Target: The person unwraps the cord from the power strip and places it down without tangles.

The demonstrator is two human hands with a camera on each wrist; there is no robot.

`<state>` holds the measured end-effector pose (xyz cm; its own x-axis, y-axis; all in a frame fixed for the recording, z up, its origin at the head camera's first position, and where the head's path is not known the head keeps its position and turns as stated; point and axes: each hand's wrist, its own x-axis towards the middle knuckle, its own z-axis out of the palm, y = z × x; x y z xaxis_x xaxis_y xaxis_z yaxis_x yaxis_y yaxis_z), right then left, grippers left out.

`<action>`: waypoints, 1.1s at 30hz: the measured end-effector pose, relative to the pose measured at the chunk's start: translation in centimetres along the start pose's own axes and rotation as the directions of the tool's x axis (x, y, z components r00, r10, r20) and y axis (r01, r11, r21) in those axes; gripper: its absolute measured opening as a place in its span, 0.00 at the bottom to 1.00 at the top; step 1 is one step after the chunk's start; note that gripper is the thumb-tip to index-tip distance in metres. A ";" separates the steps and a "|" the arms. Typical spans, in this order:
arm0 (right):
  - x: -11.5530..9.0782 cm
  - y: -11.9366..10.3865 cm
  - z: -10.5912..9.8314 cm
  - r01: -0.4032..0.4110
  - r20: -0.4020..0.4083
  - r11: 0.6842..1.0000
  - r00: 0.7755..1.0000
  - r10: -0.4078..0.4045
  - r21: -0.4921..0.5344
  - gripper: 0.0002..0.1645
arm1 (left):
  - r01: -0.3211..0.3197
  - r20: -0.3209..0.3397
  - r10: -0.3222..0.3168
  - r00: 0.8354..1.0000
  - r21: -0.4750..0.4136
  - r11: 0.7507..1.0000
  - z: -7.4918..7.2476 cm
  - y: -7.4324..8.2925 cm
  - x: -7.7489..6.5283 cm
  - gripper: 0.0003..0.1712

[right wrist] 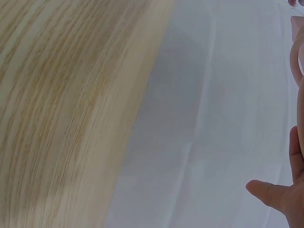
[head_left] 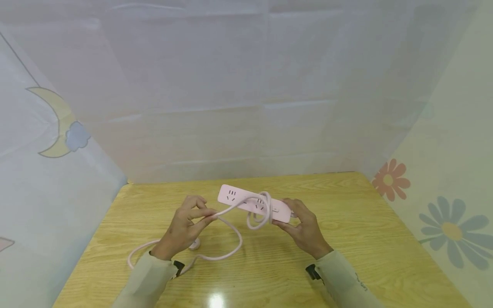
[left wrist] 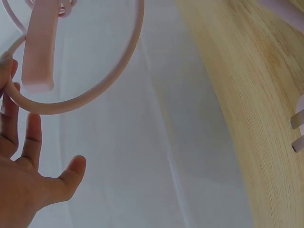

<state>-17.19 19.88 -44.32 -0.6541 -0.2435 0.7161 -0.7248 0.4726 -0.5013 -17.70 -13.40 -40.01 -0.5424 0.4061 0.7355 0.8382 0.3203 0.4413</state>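
Observation:
A pink power strip is held above the table, tilted down toward the right. My right hand grips its right end between thumb and fingers. The strip's pink cord loops round the body near that end. Out to the left, my left hand pinches the cord between thumb and fingertips, while its other fingers spread away in the left wrist view. From there the cord curves down onto the tabletop. Its plug lies beside my left wrist, and metal prongs show at the left wrist view's edge.
The wooden table lies beneath both hands. A pale sheet hangs behind its far edge. Patterned sheets stand at both sides, one with a moon, the other with flowers. Slack cord runs across the left part of the tabletop.

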 end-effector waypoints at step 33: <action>0.6 -0.4 0.2 0.015 -0.041 1.000 0.999 -0.015 0.000 0.42 | 0.342 0.350 -0.333 0.876 0.036 0.939 0.2 0.2 -0.8 0.08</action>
<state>-17.34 19.34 -43.81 -0.6333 -0.2155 0.7433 -0.7349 0.4686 -0.4903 -17.12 -13.51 -40.65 -0.7737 0.5482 0.3176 0.5993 0.4708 0.6474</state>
